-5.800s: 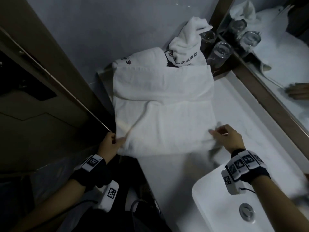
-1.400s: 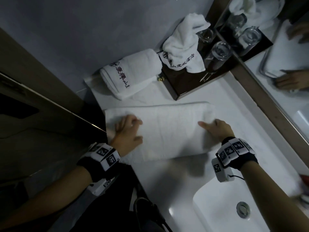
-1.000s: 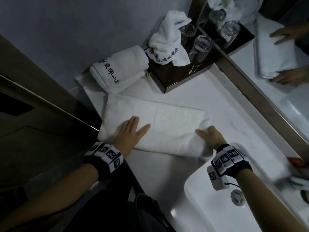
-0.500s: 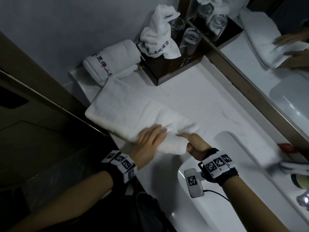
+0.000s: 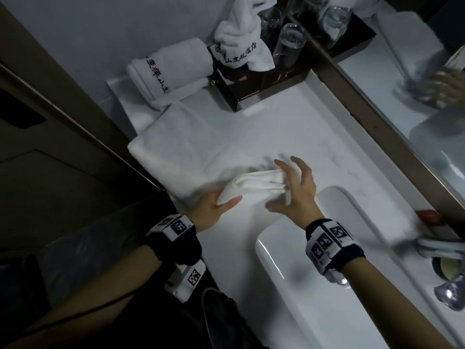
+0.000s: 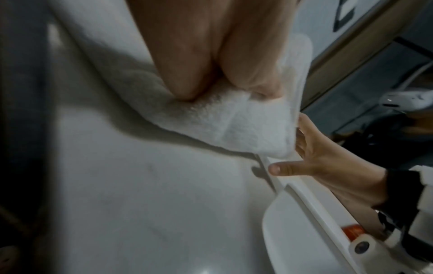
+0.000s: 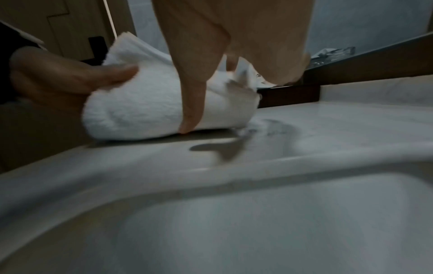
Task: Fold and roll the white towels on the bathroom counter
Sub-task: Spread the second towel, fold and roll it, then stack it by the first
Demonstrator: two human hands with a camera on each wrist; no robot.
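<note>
From the head view the white towel (image 5: 191,157) lies on the counter (image 5: 289,137), its near end rolled up between the left hand (image 5: 214,210), thumb and fingers gripping the roll, and the right hand (image 5: 297,190), fingers spread and bent at its other end; the left wrist view shows fingers (image 6: 187,64) dug into the roll, and the right wrist view a thumb (image 7: 194,102) against its front.

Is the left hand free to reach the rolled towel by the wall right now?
Probably not: the left hand grips the half-rolled towel, and its unrolled length lies between it and the rolled towel.
</note>
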